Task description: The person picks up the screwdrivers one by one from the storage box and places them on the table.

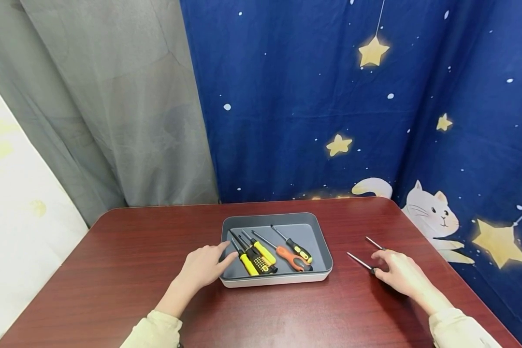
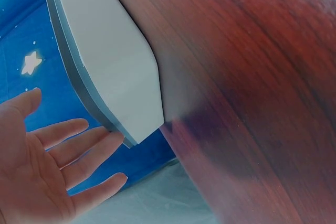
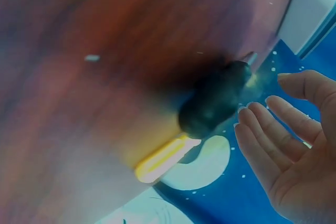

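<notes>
At the nine o'clock side of the grey tray [image 1: 282,279], the left hand [image 1: 205,265] is reaching with loosely extended fingers, gripping nothing, its fingertips lying at the rim. Inside, yellow-handled screwdrivers [image 1: 248,265] and a dotted black-and-yellow screwdriver [image 1: 258,263] are lying toward eight o'clock, an orange-handled screwdriver [image 1: 291,258] is resting toward four, and a black-and-yellow screwdriver [image 1: 299,250] is sitting toward three. Well apart from the tray, between three and four o'clock, the right hand [image 1: 398,273] is hovering, fingers extended and unclosed, over two screwdrivers [image 1: 360,261] whose shafts are pointing toward ten o'clock on the reddish-brown table [image 1: 135,261]; the hand is partly hiding their handles.
</notes>
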### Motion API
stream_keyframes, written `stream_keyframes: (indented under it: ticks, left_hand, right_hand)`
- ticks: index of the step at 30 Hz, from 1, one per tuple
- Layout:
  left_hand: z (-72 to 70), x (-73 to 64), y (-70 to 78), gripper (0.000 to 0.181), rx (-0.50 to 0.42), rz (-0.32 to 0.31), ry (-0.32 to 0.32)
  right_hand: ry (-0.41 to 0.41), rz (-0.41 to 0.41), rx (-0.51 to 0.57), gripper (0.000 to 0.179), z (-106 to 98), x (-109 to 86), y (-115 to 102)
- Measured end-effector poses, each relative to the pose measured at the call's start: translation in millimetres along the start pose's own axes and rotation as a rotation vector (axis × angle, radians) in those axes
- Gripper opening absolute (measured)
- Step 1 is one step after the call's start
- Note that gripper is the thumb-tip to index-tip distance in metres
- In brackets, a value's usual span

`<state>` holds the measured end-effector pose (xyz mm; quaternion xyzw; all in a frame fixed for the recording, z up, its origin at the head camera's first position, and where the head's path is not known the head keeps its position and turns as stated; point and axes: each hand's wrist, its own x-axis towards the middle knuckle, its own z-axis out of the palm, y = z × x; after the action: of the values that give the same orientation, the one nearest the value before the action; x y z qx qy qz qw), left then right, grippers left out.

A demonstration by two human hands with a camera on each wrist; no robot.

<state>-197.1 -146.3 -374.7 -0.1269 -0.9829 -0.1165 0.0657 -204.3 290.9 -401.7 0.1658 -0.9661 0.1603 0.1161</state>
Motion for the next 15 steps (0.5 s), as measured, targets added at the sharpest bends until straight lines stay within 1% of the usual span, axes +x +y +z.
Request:
stream_keyframes:
  ticks: [8, 15]
  left_hand:
    - [0.7, -0.5, 0.2, 0.048, -0.003, 0.001, 0.005]
    - [0.6, -0.3, 0.0, 0.048, -0.003, 0.001, 0.008]
  right_hand:
    - [0.066, -0.055, 0.0, 0.022, -4.8, 13.7, -9.1]
    - [0.082, -0.079, 0.011, 0.02, -9.2, 27.7, -23.1]
